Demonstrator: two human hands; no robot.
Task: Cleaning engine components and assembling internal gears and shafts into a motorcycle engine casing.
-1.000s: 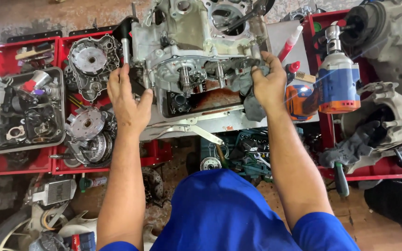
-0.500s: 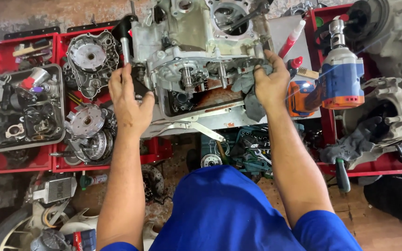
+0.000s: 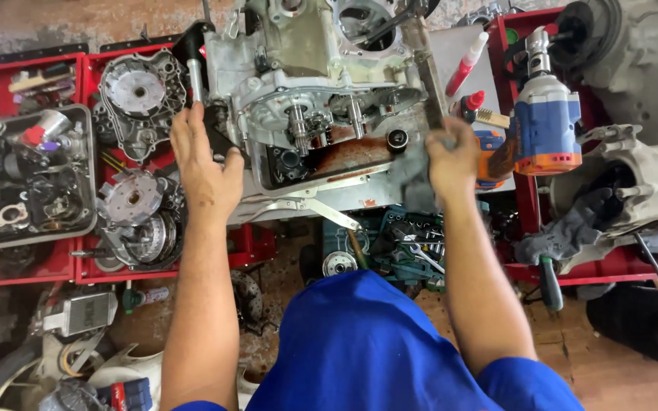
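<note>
An opened grey metal engine case [image 3: 306, 99] with gears and shafts showing stands on a white tray [image 3: 344, 199] in front of me. My left hand [image 3: 206, 164] rests against the case's left side, next to a black bracket. My right hand [image 3: 455, 160] presses a dark grey rag [image 3: 413, 183] against the case's right lower corner. Both forearms reach forward over my blue-clad knees.
Red trays [image 3: 55, 266] at the left hold engine covers, clutch parts and a grey bin of small parts. A blue and orange power tool [image 3: 546, 125] stands in a red tray at the right, beside another engine block [image 3: 649, 175]. Loose tools lie below the case.
My right hand has come down from the case's upper right edge to its lower right corner with the rag. The left hand shifted slightly lower along the left side.
</note>
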